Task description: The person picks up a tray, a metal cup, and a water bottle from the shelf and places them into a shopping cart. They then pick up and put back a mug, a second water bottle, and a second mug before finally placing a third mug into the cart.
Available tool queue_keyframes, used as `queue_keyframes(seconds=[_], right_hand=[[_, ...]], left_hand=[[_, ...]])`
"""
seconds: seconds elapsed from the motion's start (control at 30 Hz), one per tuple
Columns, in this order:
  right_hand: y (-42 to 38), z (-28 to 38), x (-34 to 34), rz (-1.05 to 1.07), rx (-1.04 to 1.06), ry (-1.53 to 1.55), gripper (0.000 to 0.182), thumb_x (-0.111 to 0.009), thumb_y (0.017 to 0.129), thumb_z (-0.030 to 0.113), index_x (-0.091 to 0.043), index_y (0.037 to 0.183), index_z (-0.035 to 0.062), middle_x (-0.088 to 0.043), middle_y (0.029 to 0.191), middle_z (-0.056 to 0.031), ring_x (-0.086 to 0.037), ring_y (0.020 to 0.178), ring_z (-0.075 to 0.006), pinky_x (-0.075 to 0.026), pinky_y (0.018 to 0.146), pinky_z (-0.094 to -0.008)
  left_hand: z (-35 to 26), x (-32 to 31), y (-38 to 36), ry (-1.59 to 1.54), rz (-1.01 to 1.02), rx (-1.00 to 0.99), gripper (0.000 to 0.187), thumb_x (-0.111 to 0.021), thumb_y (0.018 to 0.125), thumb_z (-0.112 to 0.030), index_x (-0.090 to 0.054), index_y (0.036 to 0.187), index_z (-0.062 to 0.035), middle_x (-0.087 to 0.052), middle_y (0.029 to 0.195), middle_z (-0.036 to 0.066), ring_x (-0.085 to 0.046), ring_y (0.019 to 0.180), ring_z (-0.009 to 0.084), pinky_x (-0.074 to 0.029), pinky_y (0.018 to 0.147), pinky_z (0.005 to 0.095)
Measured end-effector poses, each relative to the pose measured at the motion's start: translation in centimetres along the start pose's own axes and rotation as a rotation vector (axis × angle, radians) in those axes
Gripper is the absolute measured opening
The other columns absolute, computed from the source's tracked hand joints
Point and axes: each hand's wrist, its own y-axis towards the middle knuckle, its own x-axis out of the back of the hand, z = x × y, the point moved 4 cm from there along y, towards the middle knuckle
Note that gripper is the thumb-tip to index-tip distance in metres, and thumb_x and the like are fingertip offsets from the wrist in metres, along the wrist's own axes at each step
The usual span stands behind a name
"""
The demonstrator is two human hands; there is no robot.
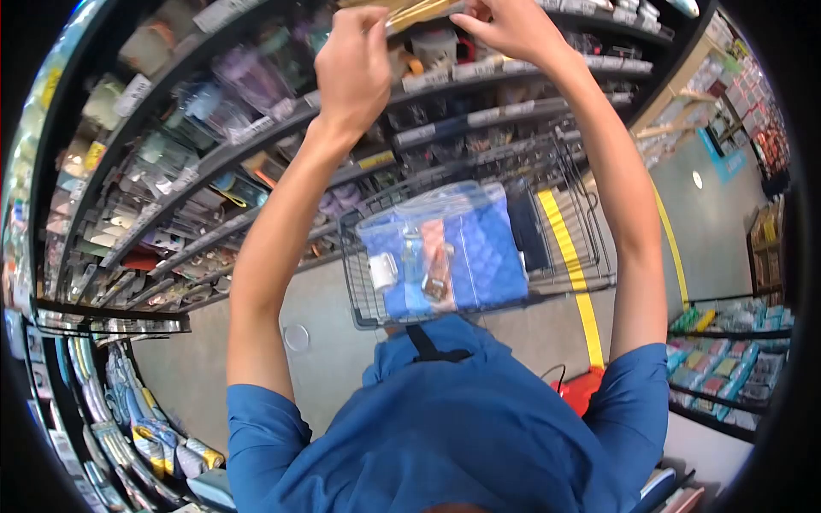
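Observation:
Both my hands are raised at the top of the view, in front of a store shelf. Between them stretches a bundle of thin tan sticks [421, 12], partly cut off by the upper edge. My left hand [352, 64] is closed at the bundle's left end. My right hand [510, 27] has its fingers curled at the right end, with the thumb pointing toward the bundle. Motion blur and the frame edge hide the exact grip. Below my hands stands a wire shopping cart [369, 321] holding a clear-topped blue bag [492, 248].
On the bag lie a white item [382, 271] and a small brown bottle [437, 284]. Packed shelves [205, 158] curve across the front and left. Yellow tape [575, 265] marks the floor. A red object [581, 391] sits near my right side, and another rack [727, 359] stands to the right.

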Motion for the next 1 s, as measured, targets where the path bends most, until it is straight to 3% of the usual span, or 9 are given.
queue_keyframes(seconds=[0.03, 0.1, 0.27, 0.33, 0.43, 0.57, 0.73, 0.83, 1.0], right_hand=[[-2.0, -2.2, -2.3, -0.137, 0.168, -0.060, 0.025, -0.065, 0.084, 0.018, -0.065, 0.107, 0.0068, -0.068, 0.082, -0.0146, -0.066, 0.072, -0.0286, -0.052, 0.066, -0.0357], [-7.3, -2.0, -5.0, -0.264, 0.299, -0.041, 0.022, -0.066, 0.084, 0.016, -0.066, 0.104, 0.0070, -0.067, 0.083, -0.0150, -0.066, 0.072, -0.0291, -0.052, 0.065, -0.0368], [-20.2, -5.4, -15.8, 0.100, -0.072, 0.039, 0.020, -0.066, 0.082, 0.013, -0.067, 0.101, 0.0078, -0.068, 0.091, -0.0145, -0.066, 0.079, -0.0320, -0.053, 0.069, -0.0400], [-25.4, -7.5, -20.9, 0.236, -0.213, 0.040, 0.021, -0.066, 0.080, 0.014, -0.069, 0.100, 0.0094, -0.068, 0.091, -0.0142, -0.066, 0.081, -0.0322, -0.053, 0.071, -0.0397], [-33.6, -9.8, -28.2, 0.320, -0.301, 0.136, 0.013, -0.061, 0.083, 0.018, -0.069, 0.092, 0.0128, -0.066, 0.080, -0.0152, -0.065, 0.076, -0.0345, -0.052, 0.068, -0.0449], [-41.7, -12.3, -35.6, 0.466, -0.539, 0.136, 0.017, -0.062, 0.083, 0.018, -0.070, 0.097, 0.0116, -0.067, 0.088, -0.0166, -0.065, 0.083, -0.0357, -0.052, 0.074, -0.0459], [-45.2, -11.7, -37.6, 0.687, -0.619, 0.119, 0.031, -0.067, 0.078, 0.021, -0.067, 0.104, 0.0040, -0.068, 0.093, -0.0196, -0.066, 0.085, -0.0346, -0.052, 0.077, -0.0425], [-42.9, -13.4, -36.2, 0.610, -0.598, 0.427, 0.024, -0.063, 0.078, 0.020, -0.066, 0.098, 0.0075, -0.067, 0.091, -0.0194, -0.064, 0.086, -0.0377, -0.052, 0.074, -0.0442], [-26.4, -16.2, -23.2, 0.040, -0.308, 0.315, 0.021, -0.058, 0.083, 0.018, -0.067, 0.092, 0.0013, -0.067, 0.091, -0.0195, -0.066, 0.086, -0.0331, -0.051, 0.075, -0.0399]], left_hand=[[-0.6, 0.7, -1.9, -0.064, 0.007, 0.051, 0.010, -0.055, 0.091, -0.006, -0.056, 0.100, -0.0003, -0.064, 0.089, 0.017, -0.063, 0.075, 0.0349, -0.050, 0.067, 0.0387], [-1.4, 0.9, -7.4, -0.141, 0.102, 0.198, 0.010, -0.055, 0.091, -0.003, -0.056, 0.100, -0.0002, -0.066, 0.093, 0.016, -0.066, 0.078, 0.0281, -0.051, 0.069, 0.0343], [-1.1, -2.7, -24.0, -0.213, 0.393, 0.486, 0.012, -0.054, 0.093, -0.011, -0.058, 0.096, -0.0008, -0.064, 0.088, 0.016, -0.065, 0.078, 0.0279, -0.050, 0.068, 0.0368], [-2.0, -4.6, -30.8, -0.287, 0.612, 0.887, 0.016, -0.054, 0.093, -0.016, -0.057, 0.094, -0.0003, -0.064, 0.085, 0.017, -0.064, 0.079, 0.0309, -0.049, 0.067, 0.0381], [-3.1, -6.8, -39.1, -0.233, 0.689, 0.896, 0.017, -0.056, 0.091, -0.017, -0.057, 0.094, -0.0002, -0.064, 0.083, 0.018, -0.063, 0.082, 0.0337, -0.049, 0.071, 0.0404], [-4.8, -8.6, -47.1, -0.163, 0.857, 0.789, 0.024, -0.060, 0.088, -0.021, -0.059, 0.098, 0.0001, -0.065, 0.090, 0.018, -0.063, 0.086, 0.0348, -0.047, 0.078, 0.0435], [-4.5, -7.0, -47.7, -0.143, 1.148, 0.699, 0.034, -0.062, 0.085, -0.029, -0.060, 0.103, -0.0003, -0.065, 0.096, 0.019, -0.062, 0.089, 0.0367, -0.048, 0.080, 0.0438], [-1.8, -6.0, -46.6, -0.279, 1.150, 0.922, 0.032, -0.060, 0.086, -0.028, -0.062, 0.101, -0.0004, -0.065, 0.098, 0.020, -0.062, 0.092, 0.0366, -0.049, 0.081, 0.0429], [3.8, -5.2, -28.2, -0.160, 0.753, 0.495, 0.017, -0.060, 0.082, -0.014, -0.065, 0.092, -0.0022, -0.066, 0.089, 0.017, -0.064, 0.086, 0.0346, -0.051, 0.077, 0.0402]])
